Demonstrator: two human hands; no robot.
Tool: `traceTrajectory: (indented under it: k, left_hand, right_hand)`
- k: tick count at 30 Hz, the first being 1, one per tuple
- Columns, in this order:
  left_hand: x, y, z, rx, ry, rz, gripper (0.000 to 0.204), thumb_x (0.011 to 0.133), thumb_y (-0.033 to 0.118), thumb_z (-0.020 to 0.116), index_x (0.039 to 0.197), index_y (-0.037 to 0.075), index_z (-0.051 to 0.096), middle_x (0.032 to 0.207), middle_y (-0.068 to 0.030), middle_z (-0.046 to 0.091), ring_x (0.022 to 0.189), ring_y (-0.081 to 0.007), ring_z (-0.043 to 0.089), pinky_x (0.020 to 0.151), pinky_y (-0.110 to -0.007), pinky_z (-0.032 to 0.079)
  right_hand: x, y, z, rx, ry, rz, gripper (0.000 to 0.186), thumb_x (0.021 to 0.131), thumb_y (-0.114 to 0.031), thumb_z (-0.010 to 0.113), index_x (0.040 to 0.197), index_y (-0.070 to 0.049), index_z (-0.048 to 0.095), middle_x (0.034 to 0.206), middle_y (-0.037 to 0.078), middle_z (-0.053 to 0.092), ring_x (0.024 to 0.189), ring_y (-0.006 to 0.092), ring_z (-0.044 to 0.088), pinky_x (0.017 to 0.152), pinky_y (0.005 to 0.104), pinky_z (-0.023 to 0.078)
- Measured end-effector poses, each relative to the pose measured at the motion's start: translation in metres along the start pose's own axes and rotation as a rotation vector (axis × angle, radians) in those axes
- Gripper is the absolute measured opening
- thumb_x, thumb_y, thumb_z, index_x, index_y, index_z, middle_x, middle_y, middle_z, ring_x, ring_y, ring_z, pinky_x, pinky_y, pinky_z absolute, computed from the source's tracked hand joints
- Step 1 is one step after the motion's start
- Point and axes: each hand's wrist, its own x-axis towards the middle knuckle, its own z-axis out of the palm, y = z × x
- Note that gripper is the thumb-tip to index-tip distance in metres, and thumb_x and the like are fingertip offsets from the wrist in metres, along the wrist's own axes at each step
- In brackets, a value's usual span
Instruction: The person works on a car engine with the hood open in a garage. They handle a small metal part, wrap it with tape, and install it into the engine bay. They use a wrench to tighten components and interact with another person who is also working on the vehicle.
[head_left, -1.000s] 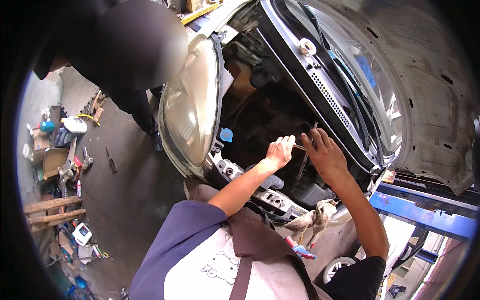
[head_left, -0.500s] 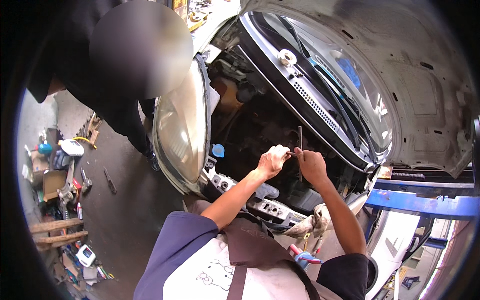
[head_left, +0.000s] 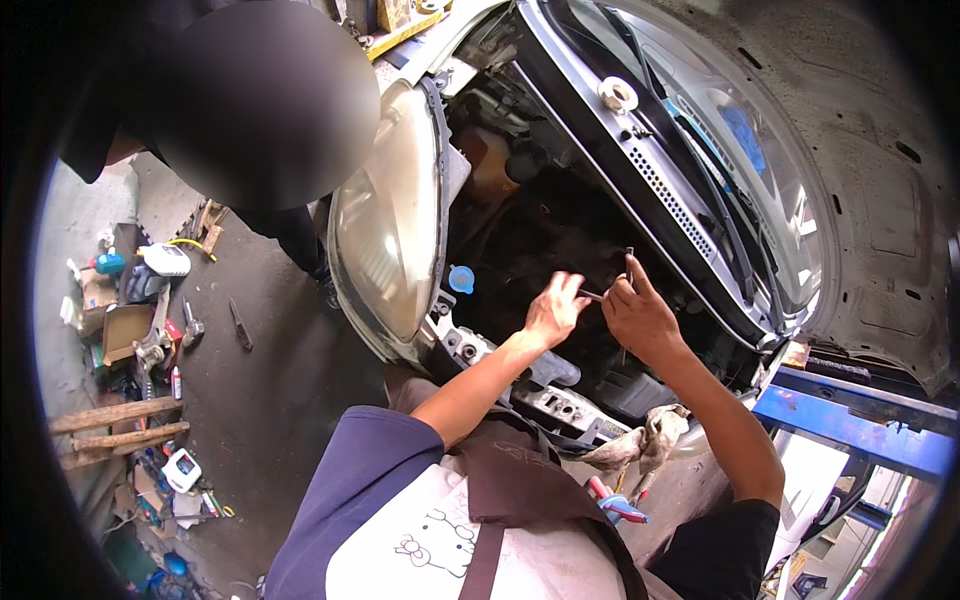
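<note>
Metal rod (head_left: 629, 254) pokes toward twelve o'clock from the right hand (head_left: 640, 316) curled around it, the left hand (head_left: 555, 310) at nine o'clock, its grip impossible to tell.

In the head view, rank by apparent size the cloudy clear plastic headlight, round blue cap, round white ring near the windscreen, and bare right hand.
1. Cloudy clear plastic headlight
2. Bare right hand
3. Round white ring
4. Round blue cap, somewhat smaller than the ring
</note>
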Motion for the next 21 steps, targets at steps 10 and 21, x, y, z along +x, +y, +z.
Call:
traceTrajectory:
  k: [10, 21]
  left_hand:
    - [0.046, -0.104, -0.025, 0.544, -0.180, -0.435, 0.047, 0.087, 0.022, 0.068, 0.131, 0.015, 0.052, 0.131, -0.0168, 0.055, 0.103, -0.0402, 0.066, 0.084, -0.050, 0.055]
    - [0.064, -0.100, -0.033, 0.593, -0.257, -0.493, 0.039, 0.079, 0.033, 0.078, 0.114, 0.017, 0.068, 0.114, -0.0143, 0.069, 0.105, -0.0347, 0.067, 0.086, -0.047, 0.055]
  right_hand:
    - [0.028, 0.002, -0.005, 0.175, 0.001, -0.147, 0.017, 0.076, -0.016, 0.061, 0.081, -0.001, 0.069, 0.078, 0.005, 0.066, 0.090, 0.0212, 0.061, 0.103, 0.0334, 0.039]
    - [0.026, 0.002, 0.001, 0.267, -0.074, -0.068, 0.016, 0.077, -0.019, 0.061, 0.073, -0.004, 0.065, 0.069, 0.005, 0.064, 0.077, 0.0189, 0.060, 0.091, 0.0322, 0.039]
